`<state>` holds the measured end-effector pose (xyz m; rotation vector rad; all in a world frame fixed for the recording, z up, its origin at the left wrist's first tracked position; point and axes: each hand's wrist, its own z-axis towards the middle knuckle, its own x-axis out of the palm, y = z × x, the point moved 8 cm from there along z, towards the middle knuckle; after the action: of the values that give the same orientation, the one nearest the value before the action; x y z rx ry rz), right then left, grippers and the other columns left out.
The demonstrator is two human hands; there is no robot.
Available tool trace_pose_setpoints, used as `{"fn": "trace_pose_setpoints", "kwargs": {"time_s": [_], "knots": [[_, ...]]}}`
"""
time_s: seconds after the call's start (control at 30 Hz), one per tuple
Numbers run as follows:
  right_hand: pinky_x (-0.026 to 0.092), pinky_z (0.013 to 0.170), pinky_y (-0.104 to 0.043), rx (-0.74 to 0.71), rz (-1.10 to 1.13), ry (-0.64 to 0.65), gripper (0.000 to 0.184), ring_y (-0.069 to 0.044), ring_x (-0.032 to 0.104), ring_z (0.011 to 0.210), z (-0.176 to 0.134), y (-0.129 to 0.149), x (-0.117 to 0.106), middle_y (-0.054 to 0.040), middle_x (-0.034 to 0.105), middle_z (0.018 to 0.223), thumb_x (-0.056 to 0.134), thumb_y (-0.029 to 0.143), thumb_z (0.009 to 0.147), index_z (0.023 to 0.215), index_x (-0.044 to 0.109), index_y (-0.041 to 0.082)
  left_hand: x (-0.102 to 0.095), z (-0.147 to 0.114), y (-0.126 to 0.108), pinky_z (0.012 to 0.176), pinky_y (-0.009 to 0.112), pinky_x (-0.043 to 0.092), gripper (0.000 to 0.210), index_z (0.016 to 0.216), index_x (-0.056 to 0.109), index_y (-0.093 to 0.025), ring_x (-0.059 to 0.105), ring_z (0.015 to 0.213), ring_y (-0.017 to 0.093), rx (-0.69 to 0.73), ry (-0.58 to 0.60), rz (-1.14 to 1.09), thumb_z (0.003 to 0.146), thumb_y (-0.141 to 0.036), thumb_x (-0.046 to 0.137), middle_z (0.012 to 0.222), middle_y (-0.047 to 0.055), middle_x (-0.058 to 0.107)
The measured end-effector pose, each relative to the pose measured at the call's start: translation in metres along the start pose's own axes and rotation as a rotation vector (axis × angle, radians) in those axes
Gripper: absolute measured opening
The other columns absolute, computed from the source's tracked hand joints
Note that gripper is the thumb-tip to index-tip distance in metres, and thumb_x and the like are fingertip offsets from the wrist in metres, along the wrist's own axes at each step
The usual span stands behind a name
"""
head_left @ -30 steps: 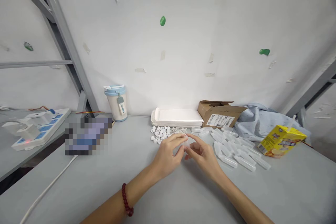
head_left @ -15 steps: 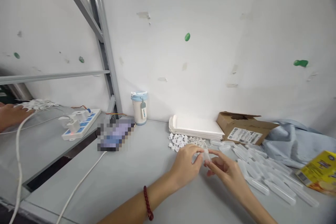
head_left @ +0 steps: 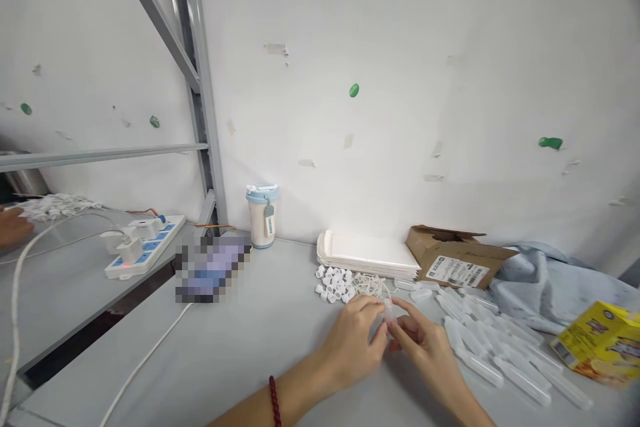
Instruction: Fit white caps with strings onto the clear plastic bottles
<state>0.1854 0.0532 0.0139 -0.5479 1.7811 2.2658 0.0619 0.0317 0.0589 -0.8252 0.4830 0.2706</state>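
Observation:
Over the desk, my left hand (head_left: 353,340) is closed at the fingertips on a small translucent plastic tube (head_left: 389,310). From the other side my right hand (head_left: 425,340) pinches the same tube between thumb and fingers. A thin white cord rises from the top of the tube; how it is attached is hidden. Just behind my fingers lie a tangle of white cords (head_left: 369,284) and a pile of small white caps (head_left: 334,283). Many more translucent plastic tubes (head_left: 523,373) are spread out right of my right hand.
Behind the caps lies a stack of white trays or boxes (head_left: 367,255), beside an opened cardboard box (head_left: 457,257). At right are a blue cloth (head_left: 543,280) and a yellow box (head_left: 600,347). A cup (head_left: 263,217), phone (head_left: 215,267), power strip (head_left: 145,247) and another person's hand (head_left: 14,227) are left.
The camera view has shifted slightly, so the scene sits a little lower and to the left. Both hands stay on the tube. The other person's hand shows less at the left edge.

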Motion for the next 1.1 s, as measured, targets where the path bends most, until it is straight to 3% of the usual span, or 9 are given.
{"fn": "trace_pose_setpoints", "kwargs": {"time_s": [0.17,0.33,0.47,0.77,1.1], "knots": [[0.051,0.057,-0.032,-0.009,-0.035,-0.017,0.049,-0.02,0.062,0.054,0.0,0.006,-0.003,-0.002,0.062,0.061,0.051,0.053,0.08,0.107,0.056,0.012,-0.001,0.001,0.002,0.087,0.032,0.048,0.026,0.099,0.065,-0.014,0.06,0.096,0.019,-0.042,-0.001,-0.019,0.079,-0.012,0.049,0.101,0.009,0.067],[0.051,0.057,-0.032,-0.029,-0.021,-0.003,0.045,-0.019,0.062,0.054,-0.002,0.016,0.001,-0.0003,0.061,0.059,0.051,0.052,0.081,0.105,0.056,0.014,-0.008,0.004,0.014,0.079,0.032,0.049,0.021,0.085,0.068,-0.017,0.063,0.083,0.018,-0.23,-0.046,-0.084,0.082,-0.018,0.048,0.088,0.004,0.071],[0.052,0.059,-0.033,-0.057,-0.035,0.043,0.042,-0.018,0.062,0.054,-0.003,0.018,0.007,0.0013,0.059,0.059,0.048,0.051,0.083,0.107,0.055,0.016,-0.009,0.003,0.024,0.074,0.03,0.049,0.021,0.09,0.068,-0.018,0.064,0.083,0.018,-0.368,-0.058,-0.124,0.082,-0.022,0.049,0.088,0.004,0.072],[0.052,0.058,-0.032,-0.079,-0.05,0.064,0.033,-0.018,0.063,0.057,-0.009,0.021,0.011,0.0013,0.061,0.062,0.048,0.046,0.085,0.107,0.048,0.021,-0.008,0.003,0.017,0.067,0.027,0.046,0.024,0.083,0.07,-0.019,0.062,0.078,0.016,-0.337,0.005,-0.147,0.083,-0.022,0.046,0.084,0.002,0.071],[0.053,0.059,-0.031,-0.129,-0.106,0.027,0.039,-0.018,0.063,0.056,-0.011,0.026,0.002,0.0004,0.061,0.061,0.046,0.044,0.086,0.115,0.051,0.019,-0.006,0.001,0.013,0.067,0.027,0.046,0.022,0.089,0.069,-0.019,0.063,0.079,0.017,-0.298,0.103,-0.134,0.081,-0.02,0.048,0.085,0.002,0.072]]}}
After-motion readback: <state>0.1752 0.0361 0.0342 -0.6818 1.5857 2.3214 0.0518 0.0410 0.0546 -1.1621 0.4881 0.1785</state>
